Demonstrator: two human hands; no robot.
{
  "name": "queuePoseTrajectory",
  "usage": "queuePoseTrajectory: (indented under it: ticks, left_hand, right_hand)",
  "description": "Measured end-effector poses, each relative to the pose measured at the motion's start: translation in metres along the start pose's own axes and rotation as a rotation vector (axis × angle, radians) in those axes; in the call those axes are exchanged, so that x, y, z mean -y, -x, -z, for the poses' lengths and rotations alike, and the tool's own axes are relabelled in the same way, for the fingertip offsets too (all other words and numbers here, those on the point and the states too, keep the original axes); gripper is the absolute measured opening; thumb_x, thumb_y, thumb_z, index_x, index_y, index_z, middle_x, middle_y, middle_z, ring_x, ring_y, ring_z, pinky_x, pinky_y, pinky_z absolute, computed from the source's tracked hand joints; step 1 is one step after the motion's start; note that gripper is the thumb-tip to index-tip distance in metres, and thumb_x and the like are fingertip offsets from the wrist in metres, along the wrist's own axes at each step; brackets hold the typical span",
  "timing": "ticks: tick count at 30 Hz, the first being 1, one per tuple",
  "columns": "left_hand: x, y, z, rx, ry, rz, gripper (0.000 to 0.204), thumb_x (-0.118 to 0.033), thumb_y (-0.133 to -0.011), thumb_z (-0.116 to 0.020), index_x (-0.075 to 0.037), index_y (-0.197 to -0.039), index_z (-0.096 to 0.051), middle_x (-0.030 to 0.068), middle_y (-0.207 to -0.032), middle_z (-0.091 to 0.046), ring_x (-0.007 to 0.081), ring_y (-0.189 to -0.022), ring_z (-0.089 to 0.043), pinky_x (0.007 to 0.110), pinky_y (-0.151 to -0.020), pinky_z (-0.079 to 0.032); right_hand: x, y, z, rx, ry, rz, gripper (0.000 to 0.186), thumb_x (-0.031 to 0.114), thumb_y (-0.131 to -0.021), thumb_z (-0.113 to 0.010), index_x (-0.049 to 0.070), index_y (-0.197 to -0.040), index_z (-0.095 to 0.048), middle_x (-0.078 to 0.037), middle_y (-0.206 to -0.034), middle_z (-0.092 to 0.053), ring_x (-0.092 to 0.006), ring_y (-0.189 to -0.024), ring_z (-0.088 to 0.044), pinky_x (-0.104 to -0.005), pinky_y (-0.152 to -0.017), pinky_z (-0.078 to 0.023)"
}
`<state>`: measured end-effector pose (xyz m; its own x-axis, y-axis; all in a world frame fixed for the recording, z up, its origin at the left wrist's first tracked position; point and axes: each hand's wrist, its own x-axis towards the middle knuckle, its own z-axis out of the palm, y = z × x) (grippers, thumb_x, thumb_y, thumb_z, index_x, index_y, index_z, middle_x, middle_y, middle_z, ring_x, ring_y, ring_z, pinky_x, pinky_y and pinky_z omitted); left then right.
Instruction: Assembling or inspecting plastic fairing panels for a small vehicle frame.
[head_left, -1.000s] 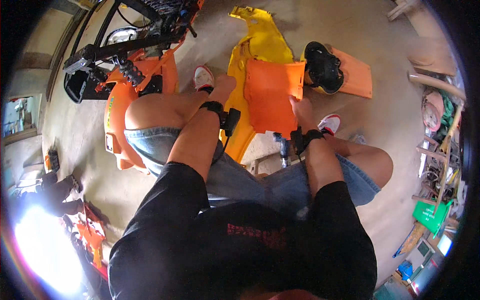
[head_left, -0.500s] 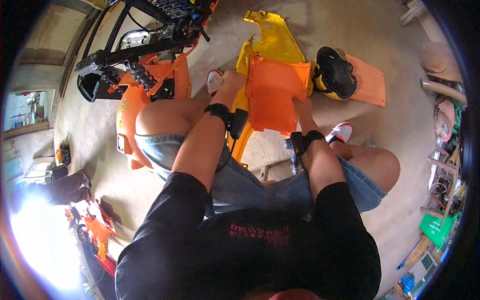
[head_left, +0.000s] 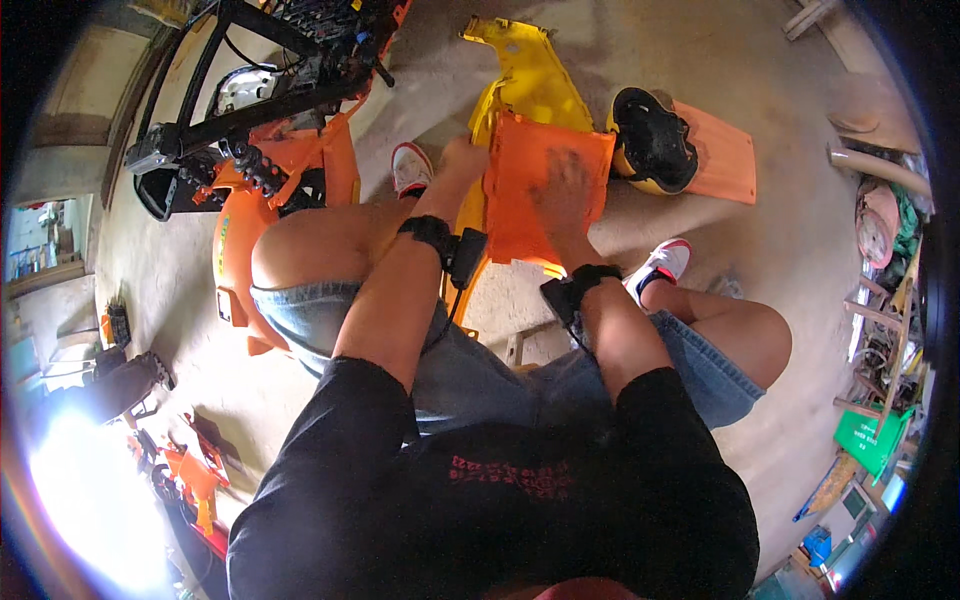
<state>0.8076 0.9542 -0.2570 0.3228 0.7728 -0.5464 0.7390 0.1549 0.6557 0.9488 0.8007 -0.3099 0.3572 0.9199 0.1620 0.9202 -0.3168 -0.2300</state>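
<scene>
An orange plastic panel (head_left: 515, 200) stands between my knees, overlapping a larger yellow plastic body panel (head_left: 540, 85) behind it. At its upper left edge my left hand (head_left: 463, 162) is closed round the rim, with the fingertips hidden. My right hand (head_left: 562, 195) lies flat on the orange face, fingers spread and slightly blurred. Both wrists wear black straps with small box-shaped devices.
Right of the panels, a yellow-and-black helmet-like shell (head_left: 655, 140) overlaps a flat orange piece (head_left: 720, 155). A partly stripped vehicle with a black frame (head_left: 270, 95) and orange fender (head_left: 240, 235) stands at left. A green box (head_left: 870, 440) sits among clutter far right.
My right hand has moved from the orange panel's right edge onto the middle of its face. The panel's lower part has turned slightly left. My left hand stays at the left edge.
</scene>
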Motion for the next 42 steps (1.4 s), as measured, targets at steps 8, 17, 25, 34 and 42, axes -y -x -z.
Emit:
queuePoseTrajectory:
  ticks: [8,17,25,34,42]
  left_hand:
    - [-0.007,0.03,-0.016,-0.171,-0.125,-0.01,0.04,-0.016,-0.08,-0.053,-0.007,-0.118,-0.061,0.0238,-0.112,-0.063,0.0409,-0.11,-0.058,0.047,-0.094,-0.046]
    - [0.018,0.035,-0.01,-0.14,-0.162,-0.016,0.041,-0.014,-0.077,-0.054,0.0,-0.115,-0.06,0.0274,-0.111,-0.062,0.0418,-0.109,-0.057,0.046,-0.097,-0.045]
    - [0.013,0.052,-0.002,-0.176,-0.164,-0.038,0.037,-0.013,-0.074,-0.055,0.004,-0.107,-0.062,0.0288,-0.104,-0.063,0.0445,-0.102,-0.059,0.046,-0.093,-0.047]
    - [0.042,0.035,-0.018,-0.198,-0.271,-0.102,0.039,-0.007,-0.075,-0.051,-0.003,-0.113,-0.06,0.0246,-0.1,-0.065,0.0397,-0.097,-0.063,0.046,-0.083,-0.05]
    - [0.011,0.091,-0.015,-0.301,-0.127,-0.344,0.041,-0.006,-0.072,-0.052,-0.003,-0.113,-0.061,0.0296,-0.093,-0.063,0.0451,-0.09,-0.062,0.05,-0.079,-0.05]
  right_hand:
    - [0.044,-0.002,-0.057,0.282,0.057,0.057,0.091,0.038,-0.072,-0.073,-0.001,-0.143,-0.031,-0.022,-0.149,-0.028,-0.0399,-0.139,-0.025,-0.0564,-0.109,-0.024]
    - [0.09,-0.005,-0.09,0.215,0.213,-0.017,0.06,0.022,-0.09,-0.046,-0.006,-0.14,-0.033,-0.026,-0.147,-0.028,-0.045,-0.135,-0.028,-0.0597,-0.103,-0.029]
    - [0.068,-0.005,-0.105,0.15,0.144,0.079,0.067,0.024,-0.087,-0.055,-0.008,-0.139,-0.031,-0.027,-0.146,-0.025,-0.0461,-0.137,-0.021,-0.0588,-0.107,-0.026]
    - [0.049,-0.041,-0.034,0.2,-0.067,0.193,0.103,0.041,-0.063,-0.077,0.002,-0.145,-0.028,-0.018,-0.151,-0.028,-0.035,-0.141,-0.024,-0.0541,-0.108,-0.027]
    - [0.041,-0.055,-0.037,0.239,-0.01,0.257,0.089,0.039,-0.077,-0.066,0.001,-0.146,-0.025,-0.018,-0.153,-0.022,-0.0366,-0.142,-0.021,-0.0619,-0.106,-0.027]
